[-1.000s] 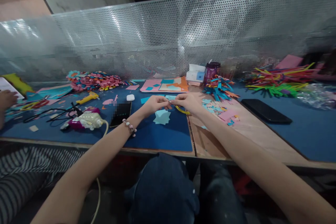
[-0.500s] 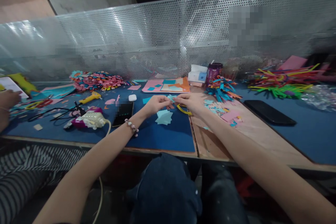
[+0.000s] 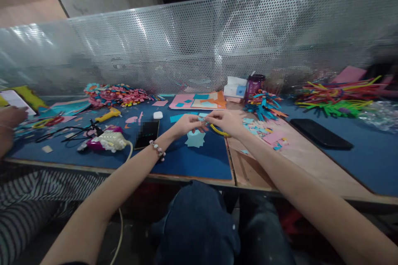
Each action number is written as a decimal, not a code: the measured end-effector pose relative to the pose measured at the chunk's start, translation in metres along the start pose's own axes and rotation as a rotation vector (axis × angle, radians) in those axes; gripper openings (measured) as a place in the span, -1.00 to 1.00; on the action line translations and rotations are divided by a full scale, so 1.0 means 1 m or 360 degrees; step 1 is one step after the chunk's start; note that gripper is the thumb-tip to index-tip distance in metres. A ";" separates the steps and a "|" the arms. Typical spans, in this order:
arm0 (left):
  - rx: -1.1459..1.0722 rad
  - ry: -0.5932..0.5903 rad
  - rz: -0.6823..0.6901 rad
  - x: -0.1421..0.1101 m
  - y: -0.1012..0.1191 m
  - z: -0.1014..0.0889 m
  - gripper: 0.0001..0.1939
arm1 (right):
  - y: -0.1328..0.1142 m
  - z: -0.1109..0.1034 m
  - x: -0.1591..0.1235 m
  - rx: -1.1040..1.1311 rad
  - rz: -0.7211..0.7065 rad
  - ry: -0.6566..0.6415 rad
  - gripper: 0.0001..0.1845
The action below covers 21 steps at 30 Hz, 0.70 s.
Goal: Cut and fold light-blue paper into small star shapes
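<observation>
My left hand [image 3: 189, 125] and my right hand [image 3: 224, 121] meet over the blue mat, fingertips pinched together on a small light-blue paper piece [image 3: 202, 116]. Most of that piece is hidden by the fingers. Just below the hands, light-blue paper cut-outs with pointed edges [image 3: 195, 139] lie in a small stack on the mat. Yellow-handled scissors [image 3: 219, 131] rest under my right hand, their blades not visible. Behind my left hand lies a strip of brighter blue paper [image 3: 177, 117].
Left of my arm are a dark phone [image 3: 147, 134], a white earbud case [image 3: 158, 115], a power strip with cables [image 3: 107, 140] and a yellow glue gun [image 3: 108, 115]. Paper scraps [image 3: 264, 132] and another black phone [image 3: 320, 133] lie right. A co-worker's hand [image 3: 12, 118] is far left.
My fingers have closed in nearer each other around the light-blue paper piece, which shows less now. The stacked cut-outs have stayed in place; the view has shifted slightly.
</observation>
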<state>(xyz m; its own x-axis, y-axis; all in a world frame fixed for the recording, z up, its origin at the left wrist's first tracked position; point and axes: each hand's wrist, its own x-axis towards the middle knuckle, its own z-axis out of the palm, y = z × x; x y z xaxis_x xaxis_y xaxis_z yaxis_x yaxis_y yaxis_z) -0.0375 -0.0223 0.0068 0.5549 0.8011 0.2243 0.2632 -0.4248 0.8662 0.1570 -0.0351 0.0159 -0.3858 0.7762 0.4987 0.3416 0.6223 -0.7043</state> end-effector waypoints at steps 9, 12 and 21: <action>-0.0182 0.0001 -0.0075 0.000 0.000 -0.001 -0.64 | 0.000 0.001 0.000 -0.0272 -0.0116 0.0138 -0.76; -0.0248 -0.0020 -0.0092 0.000 -0.001 -0.001 -0.64 | 0.006 0.004 0.002 -0.0253 -0.0161 0.0141 -0.77; -0.0275 0.0087 -0.0114 0.002 -0.005 -0.001 -0.67 | 0.010 0.008 0.002 -0.0270 -0.0243 0.0164 -0.78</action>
<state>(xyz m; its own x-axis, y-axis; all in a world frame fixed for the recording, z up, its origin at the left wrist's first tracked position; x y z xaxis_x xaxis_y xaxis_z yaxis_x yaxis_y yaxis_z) -0.0381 -0.0184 0.0036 0.4944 0.8505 0.1794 0.1583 -0.2911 0.9435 0.1529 -0.0284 0.0055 -0.3573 0.6728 0.6479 0.4285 0.7344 -0.5263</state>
